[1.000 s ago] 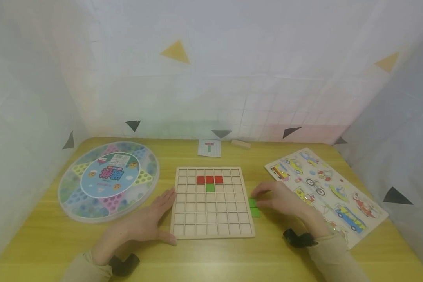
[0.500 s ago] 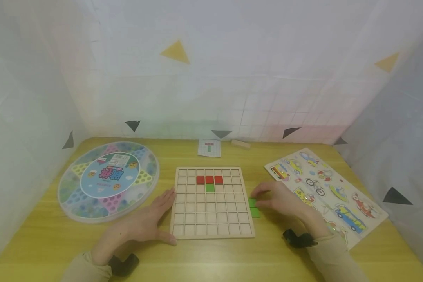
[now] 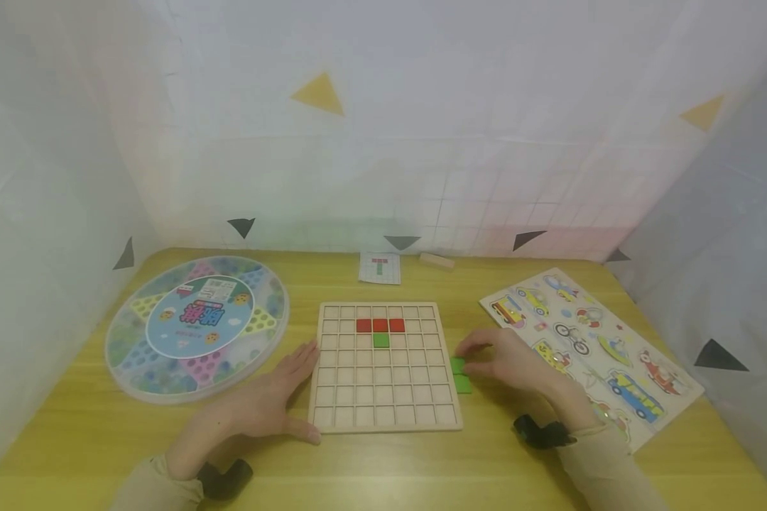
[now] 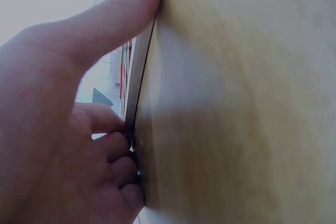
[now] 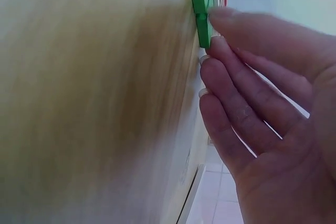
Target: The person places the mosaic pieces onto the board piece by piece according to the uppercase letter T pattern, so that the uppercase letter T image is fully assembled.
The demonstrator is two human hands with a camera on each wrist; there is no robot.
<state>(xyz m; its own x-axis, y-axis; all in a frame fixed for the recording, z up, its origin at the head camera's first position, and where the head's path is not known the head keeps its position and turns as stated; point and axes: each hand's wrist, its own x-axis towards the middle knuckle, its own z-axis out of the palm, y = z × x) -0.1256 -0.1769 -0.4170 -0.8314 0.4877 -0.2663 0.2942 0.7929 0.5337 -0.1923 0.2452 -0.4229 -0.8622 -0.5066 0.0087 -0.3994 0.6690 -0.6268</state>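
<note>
A square wooden grid board [image 3: 383,419] lies flat in the head view. Three red tiles [image 3: 380,326] fill a row of cells near its far side, and a green tile [image 3: 381,341] sits under the middle one. My left hand [image 3: 265,401] rests at the board's left edge, fingers along the side and thumb at the near corner. Beside the right edge lie two more green tiles [image 3: 463,384] in a line. My right hand [image 3: 508,362] has its thumb and index finger pinched at the farther green tile [image 5: 203,34], partly covering it.
A small card [image 3: 380,269] with a red and green T pattern lies behind the board, next to a wooden block [image 3: 437,262]. A round game box [image 3: 198,330] stands at left. A picture puzzle board [image 3: 591,355] lies at right, partly under my right arm.
</note>
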